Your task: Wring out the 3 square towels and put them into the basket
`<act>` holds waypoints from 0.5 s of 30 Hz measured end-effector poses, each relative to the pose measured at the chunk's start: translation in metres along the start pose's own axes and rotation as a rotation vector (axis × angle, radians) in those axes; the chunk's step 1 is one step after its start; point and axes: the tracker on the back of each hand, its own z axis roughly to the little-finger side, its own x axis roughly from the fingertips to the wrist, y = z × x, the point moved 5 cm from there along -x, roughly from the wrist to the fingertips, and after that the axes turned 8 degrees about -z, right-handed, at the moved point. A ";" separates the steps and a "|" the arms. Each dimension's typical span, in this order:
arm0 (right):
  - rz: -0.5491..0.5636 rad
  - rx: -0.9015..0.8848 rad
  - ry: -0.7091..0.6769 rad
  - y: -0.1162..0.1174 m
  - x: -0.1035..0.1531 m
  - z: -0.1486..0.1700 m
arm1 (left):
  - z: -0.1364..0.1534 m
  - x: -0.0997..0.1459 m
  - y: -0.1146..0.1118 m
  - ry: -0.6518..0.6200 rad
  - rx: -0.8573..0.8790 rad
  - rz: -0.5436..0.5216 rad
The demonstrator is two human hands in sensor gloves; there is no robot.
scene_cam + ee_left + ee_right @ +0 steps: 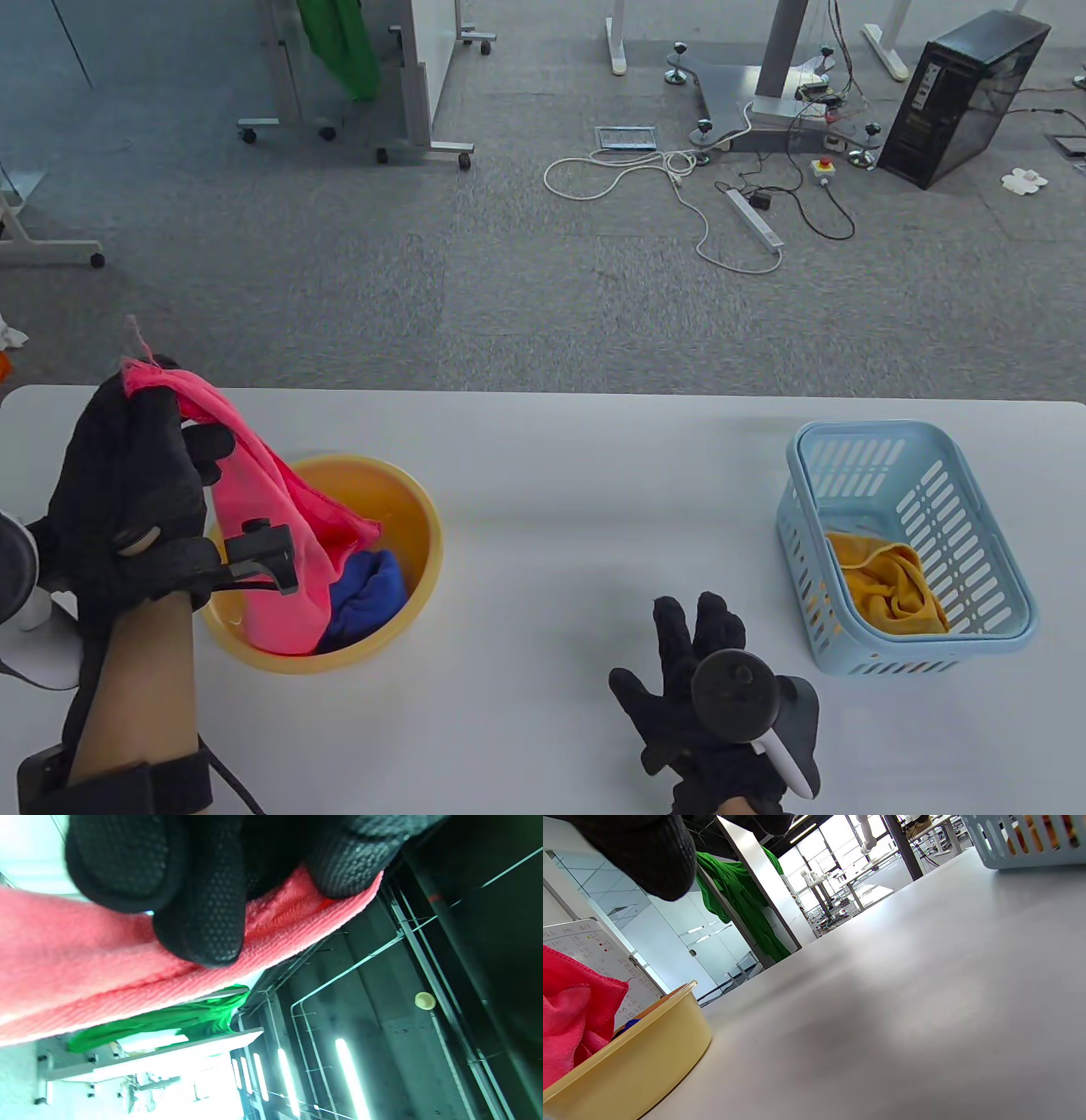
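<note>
Nearest, right of the round yellow plastic basin (420,501), the right hand (691,679) rests spread and empty on the smooth white worktop (551,475). The left hand (127,501) pinches one pink woven towel (271,509) draping into the basin beside one blue towel (369,590). Farther right, one mustard towel (887,590) lies crumpled inside the slotted pale-blue basket (925,501).

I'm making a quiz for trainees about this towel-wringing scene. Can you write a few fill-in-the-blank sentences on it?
1. The left hand grips the ____ towel above the yellow basin.
2. The towel lying fully inside the basin is ____.
3. The orange towel lies in the light blue ____.
4. The right hand holds ____.

Answers: pink; blue; basket; nothing
</note>
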 end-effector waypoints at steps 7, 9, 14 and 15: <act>0.026 -0.047 -0.027 -0.005 0.003 -0.001 | -0.021 0.010 -0.022 -0.050 0.178 0.066; 0.034 -0.059 -0.035 -0.006 0.004 -0.001 | -0.027 0.014 -0.027 -0.066 0.196 0.084; 0.052 -0.099 -0.070 -0.010 0.007 -0.004 | -0.043 0.023 -0.048 -0.128 0.295 0.200; 0.063 -0.112 -0.084 -0.012 0.008 -0.006 | -0.045 0.026 -0.052 -0.127 0.323 0.214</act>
